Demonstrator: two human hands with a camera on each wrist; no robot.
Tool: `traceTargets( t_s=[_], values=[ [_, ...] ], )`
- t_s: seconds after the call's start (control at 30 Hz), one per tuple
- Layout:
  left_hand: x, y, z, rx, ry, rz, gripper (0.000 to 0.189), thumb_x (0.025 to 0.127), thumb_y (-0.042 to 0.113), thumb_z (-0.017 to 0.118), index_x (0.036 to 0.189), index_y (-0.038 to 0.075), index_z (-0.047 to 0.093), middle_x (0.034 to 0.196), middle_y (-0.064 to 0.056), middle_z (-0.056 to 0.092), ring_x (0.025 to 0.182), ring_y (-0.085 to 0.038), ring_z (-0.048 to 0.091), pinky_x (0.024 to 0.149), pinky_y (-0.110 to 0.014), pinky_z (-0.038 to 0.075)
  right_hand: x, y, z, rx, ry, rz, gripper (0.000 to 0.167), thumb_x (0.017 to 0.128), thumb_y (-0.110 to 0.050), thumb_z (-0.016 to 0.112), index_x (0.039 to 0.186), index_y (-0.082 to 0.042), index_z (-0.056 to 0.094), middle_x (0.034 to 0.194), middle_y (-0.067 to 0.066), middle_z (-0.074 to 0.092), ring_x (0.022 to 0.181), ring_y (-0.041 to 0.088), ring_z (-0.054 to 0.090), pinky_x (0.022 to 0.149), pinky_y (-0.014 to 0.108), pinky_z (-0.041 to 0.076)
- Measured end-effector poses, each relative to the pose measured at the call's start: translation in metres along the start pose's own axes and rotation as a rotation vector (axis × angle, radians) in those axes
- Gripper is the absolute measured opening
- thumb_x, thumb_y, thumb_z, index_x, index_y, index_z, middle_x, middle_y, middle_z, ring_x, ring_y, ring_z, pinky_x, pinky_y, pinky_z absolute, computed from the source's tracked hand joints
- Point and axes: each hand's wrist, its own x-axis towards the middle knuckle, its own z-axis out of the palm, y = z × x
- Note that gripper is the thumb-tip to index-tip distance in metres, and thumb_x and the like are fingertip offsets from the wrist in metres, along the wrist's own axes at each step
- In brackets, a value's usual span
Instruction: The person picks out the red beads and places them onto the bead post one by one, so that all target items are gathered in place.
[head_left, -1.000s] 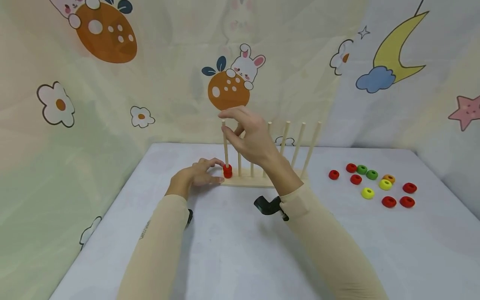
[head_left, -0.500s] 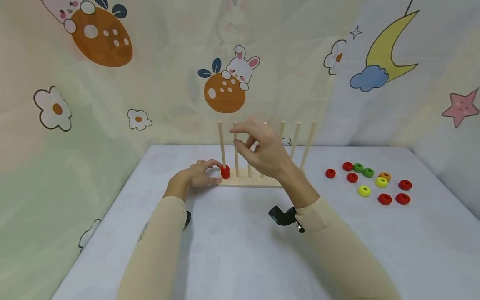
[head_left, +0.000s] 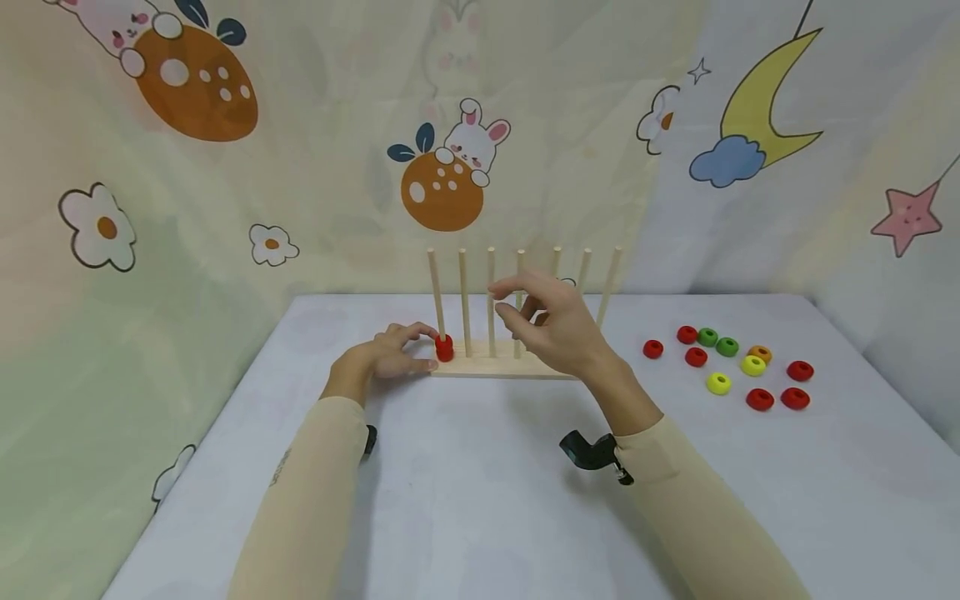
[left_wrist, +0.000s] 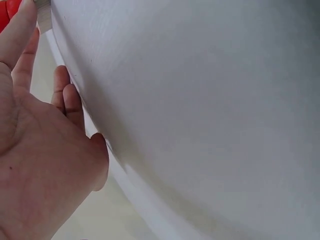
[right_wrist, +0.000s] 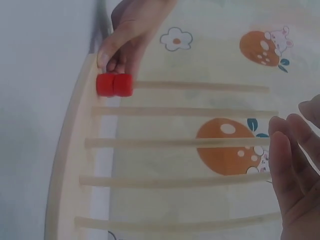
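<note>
A wooden peg rack [head_left: 495, 367] stands on the table with a row of upright pegs. Two red beads [head_left: 444, 348] sit stacked at the foot of its leftmost peg. My left hand [head_left: 382, 352] holds the rack's left end, its thumb at the front corner and forefinger behind, close beside the beads. In the left wrist view, the fingers of that left hand [left_wrist: 45, 140] reach toward the red and the wood. My right hand [head_left: 558, 321] is raised in front of the middle pegs, thumb and forefinger apart, with nothing between them. The right wrist view shows its fingers [right_wrist: 287, 165] near the peg tips.
Loose beads lie on the table right of the rack: several red beads [head_left: 760, 399], two green beads [head_left: 727, 347], two yellow beads [head_left: 718, 383] and an orange bead [head_left: 760, 353]. A patterned cloth backdrop [head_left: 337, 167] hangs behind the white table [head_left: 465, 500].
My right hand has moved right and down from the tip of the leftmost peg to the middle pegs. The left hand has stayed at the rack's end. The head view has shifted slightly.
</note>
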Motion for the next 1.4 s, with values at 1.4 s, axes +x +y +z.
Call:
traceTargets(
  t_s=[1.4],
  values=[
    [-0.003, -0.005, -0.001, 0.008, -0.006, 0.059, 0.057, 0.093, 0.055, 0.067, 0.144, 0.043, 0.044, 0.159, -0.010, 0.033, 0.145, -0.042, 0.028, 0.107, -0.072, 0.033, -0.104, 0.011, -0.105, -0.244, 0.089, 0.253, 0.031, 0.090, 0.007, 0.073, 0.115, -0.011, 0.072, 0.093, 0.003, 0.069, 0.057, 0.006, 0.060, 0.050, 0.019, 0.052]
  ],
)
